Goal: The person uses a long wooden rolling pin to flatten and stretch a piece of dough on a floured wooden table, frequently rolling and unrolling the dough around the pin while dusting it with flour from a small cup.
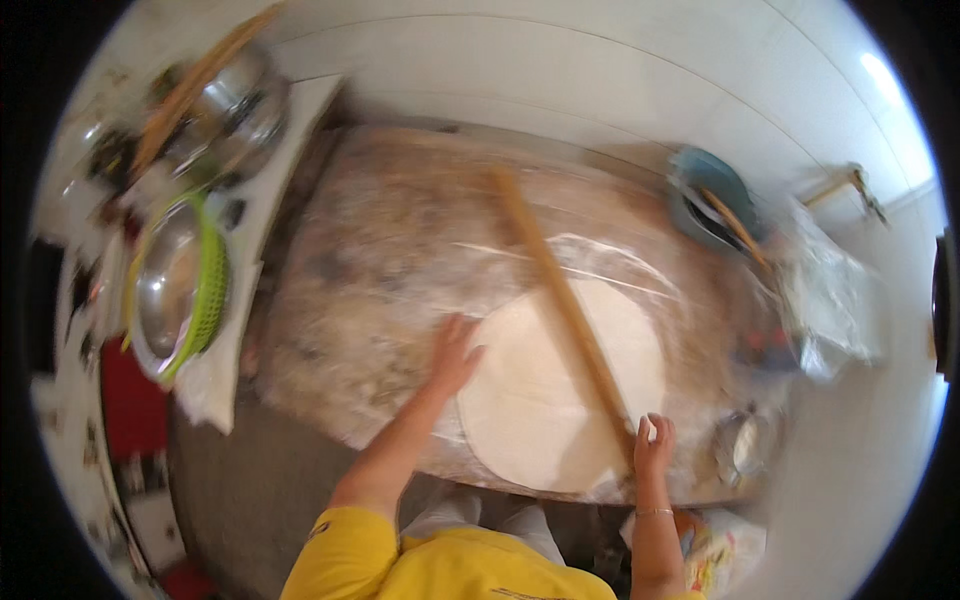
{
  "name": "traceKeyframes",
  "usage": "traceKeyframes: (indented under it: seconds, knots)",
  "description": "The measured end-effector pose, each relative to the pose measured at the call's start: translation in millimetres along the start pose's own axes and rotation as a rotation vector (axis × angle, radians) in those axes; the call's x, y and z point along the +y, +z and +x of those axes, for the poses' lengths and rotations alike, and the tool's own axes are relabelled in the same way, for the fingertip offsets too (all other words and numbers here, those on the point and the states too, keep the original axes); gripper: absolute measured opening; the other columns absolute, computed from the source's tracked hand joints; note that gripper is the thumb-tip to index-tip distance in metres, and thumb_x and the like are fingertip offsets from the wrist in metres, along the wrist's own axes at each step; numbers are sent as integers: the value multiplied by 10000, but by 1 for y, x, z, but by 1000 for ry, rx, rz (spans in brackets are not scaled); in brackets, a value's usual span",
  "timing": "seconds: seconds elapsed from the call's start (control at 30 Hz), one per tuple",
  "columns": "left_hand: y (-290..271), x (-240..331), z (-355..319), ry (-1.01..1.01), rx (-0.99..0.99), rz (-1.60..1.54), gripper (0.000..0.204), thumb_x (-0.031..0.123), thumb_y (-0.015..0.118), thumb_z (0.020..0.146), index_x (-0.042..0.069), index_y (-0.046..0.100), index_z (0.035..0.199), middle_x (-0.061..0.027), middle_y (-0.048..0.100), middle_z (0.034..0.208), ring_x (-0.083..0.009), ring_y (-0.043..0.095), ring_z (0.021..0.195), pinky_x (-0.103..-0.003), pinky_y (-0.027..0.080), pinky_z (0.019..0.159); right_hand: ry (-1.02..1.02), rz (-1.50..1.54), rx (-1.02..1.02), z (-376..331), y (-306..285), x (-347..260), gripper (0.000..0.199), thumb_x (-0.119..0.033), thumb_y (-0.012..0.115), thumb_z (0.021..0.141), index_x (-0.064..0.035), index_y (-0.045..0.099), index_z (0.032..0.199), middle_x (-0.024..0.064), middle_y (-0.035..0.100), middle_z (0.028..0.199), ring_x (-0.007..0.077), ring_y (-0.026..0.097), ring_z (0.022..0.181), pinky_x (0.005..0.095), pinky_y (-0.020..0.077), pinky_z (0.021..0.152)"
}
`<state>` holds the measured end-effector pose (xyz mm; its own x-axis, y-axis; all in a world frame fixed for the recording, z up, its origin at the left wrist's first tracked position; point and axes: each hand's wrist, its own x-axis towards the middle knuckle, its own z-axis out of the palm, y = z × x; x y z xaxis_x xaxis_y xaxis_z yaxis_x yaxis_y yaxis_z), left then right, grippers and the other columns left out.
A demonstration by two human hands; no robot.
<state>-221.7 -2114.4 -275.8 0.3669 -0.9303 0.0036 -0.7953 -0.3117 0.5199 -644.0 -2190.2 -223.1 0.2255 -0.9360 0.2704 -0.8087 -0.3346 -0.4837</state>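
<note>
A large round sheet of dough (520, 400) lies flat on a floured wooden board (370, 250). Across it, slanting from the far middle to the near right, runs a long thin wooden rolling pin (570, 300). My right hand (653, 447) is closed at the pin's near end, by the dough's near right edge, with its fingers curled. At the dough's left edge is my left hand (457, 355), open and flat with its fingers stretched out; nothing is in it.
A blue-grey tub (712, 190) with a wooden-handled tool stands at the board's far right, beside a clear plastic bag (825, 290). Near right sits a small bowl (742, 445) with white contents. On the left shelf are a green colander (210, 285) and metal bowls (240, 100).
</note>
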Motion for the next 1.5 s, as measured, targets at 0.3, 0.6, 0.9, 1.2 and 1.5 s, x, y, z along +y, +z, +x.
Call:
traceKeyframes:
  seconds: [0.3,0.6,0.9,1.2,1.5]
  knots:
    - [-2,6,-64,-74,-14,14,529,180,653,857,-2,499,1330,-239,439,1415,-394,363,1349,-491,284,1116,551,-374,-107,60,-110,194,219,-223,638,878,-67,682,1025,168,694,893,315,664,862,429,512,771]
    - [0,11,-118,-118,110,61,577,278,660,858,40,476,1350,-220,340,1483,-401,306,1378,-512,268,1114,1040,-18,-250,68,-106,278,206,-155,651,848,18,669,958,198,685,827,306,657,703,434,507,681]
    - [26,35,-119,-188,184,52,599,319,661,853,64,475,1362,-224,312,1503,-398,280,1392,-535,203,1138,547,-380,-336,35,-101,377,244,-102,551,835,36,681,988,178,689,891,289,650,807,389,504,766]
    - [18,20,-122,-160,205,-196,491,242,612,881,39,507,1316,-233,365,1463,-406,314,1372,-540,244,1117,912,1091,-519,115,-97,-7,187,-39,568,893,-38,594,1079,68,626,980,175,594,762,323,494,625]
    - [-16,-26,-162,-188,300,-171,444,156,546,899,28,492,1320,-226,401,1427,-413,344,1349,-535,261,1110,401,1279,-662,195,-4,-264,114,-63,567,922,-18,634,1002,48,650,903,143,619,735,302,531,665]
